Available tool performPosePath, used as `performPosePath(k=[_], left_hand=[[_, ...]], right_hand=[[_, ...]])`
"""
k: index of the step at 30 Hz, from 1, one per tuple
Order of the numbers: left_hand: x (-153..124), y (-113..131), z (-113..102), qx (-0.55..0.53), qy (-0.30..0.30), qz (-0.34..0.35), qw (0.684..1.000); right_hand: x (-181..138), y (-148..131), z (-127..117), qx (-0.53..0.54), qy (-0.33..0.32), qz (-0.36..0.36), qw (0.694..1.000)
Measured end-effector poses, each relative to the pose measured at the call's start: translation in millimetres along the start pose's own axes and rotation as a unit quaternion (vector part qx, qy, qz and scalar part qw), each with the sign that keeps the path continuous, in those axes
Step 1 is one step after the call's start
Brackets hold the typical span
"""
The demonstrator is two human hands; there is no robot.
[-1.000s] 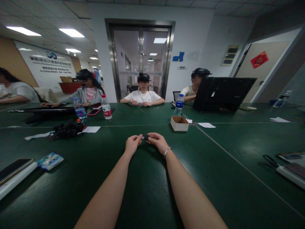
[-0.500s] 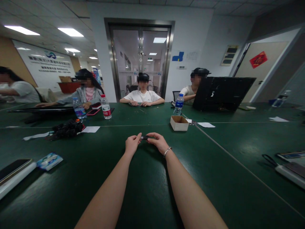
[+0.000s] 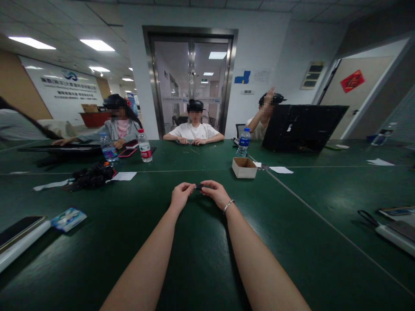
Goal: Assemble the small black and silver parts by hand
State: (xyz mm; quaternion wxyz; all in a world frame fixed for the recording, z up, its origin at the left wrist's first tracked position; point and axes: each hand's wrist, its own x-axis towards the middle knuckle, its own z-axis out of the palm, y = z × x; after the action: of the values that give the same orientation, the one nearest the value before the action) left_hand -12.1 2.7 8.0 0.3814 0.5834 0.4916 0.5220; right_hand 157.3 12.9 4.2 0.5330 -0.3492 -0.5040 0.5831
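Over the middle of the green table [image 3: 201, 242], my left hand [image 3: 181, 195] and my right hand [image 3: 216, 193] meet fingertip to fingertip. Between them is a small black stick-like piece [image 3: 199, 188], too small to name for certain. My left thumb and forefinger pinch its left end, where a pale tip shows. The fingers of my right hand are closed round its right end and partly cover it. A bracelet [image 3: 228, 206] circles my right wrist.
Beyond my hands stand an open wooden box [image 3: 244, 168], a blue-labelled bottle [image 3: 243, 142] and a red-capped bottle [image 3: 144, 147]. A black bundle [image 3: 92, 176] lies left. Nearer are a phone [image 3: 21, 231] and a blue packet [image 3: 68, 219]. Several people sit opposite, one behind a black monitor [image 3: 304, 127].
My left fingertips have shifted slightly right along the small black piece, so less of its pale end shows. My right hand is nearly unmoved. A person behind the monitor has raised a hand.
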Motion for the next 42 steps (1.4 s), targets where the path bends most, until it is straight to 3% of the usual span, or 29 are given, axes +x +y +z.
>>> performPosePath(k=[9,28,35,42], left_hand=[[-2.9,5.7,0.9,-0.083,-0.036,0.033,0.995],[-3.9,9.4,1.2,-0.036,-0.042,0.027,0.998],[1.0,-3.4,2.2,-0.009,-0.016,0.005,1.0],[0.1,-1.4,1.8,0.053,0.021,-0.023,0.998]], right_hand=[[1.1,0.3,0.7,0.012,0.025,0.007,1.0],[0.4,-0.4,0.9,0.01,0.026,0.01,1.0],[-0.3,-0.8,1.3,0.015,0.019,0.013,1.0],[-1.5,-1.1,1.3,0.013,0.004,0.004,1.0]])
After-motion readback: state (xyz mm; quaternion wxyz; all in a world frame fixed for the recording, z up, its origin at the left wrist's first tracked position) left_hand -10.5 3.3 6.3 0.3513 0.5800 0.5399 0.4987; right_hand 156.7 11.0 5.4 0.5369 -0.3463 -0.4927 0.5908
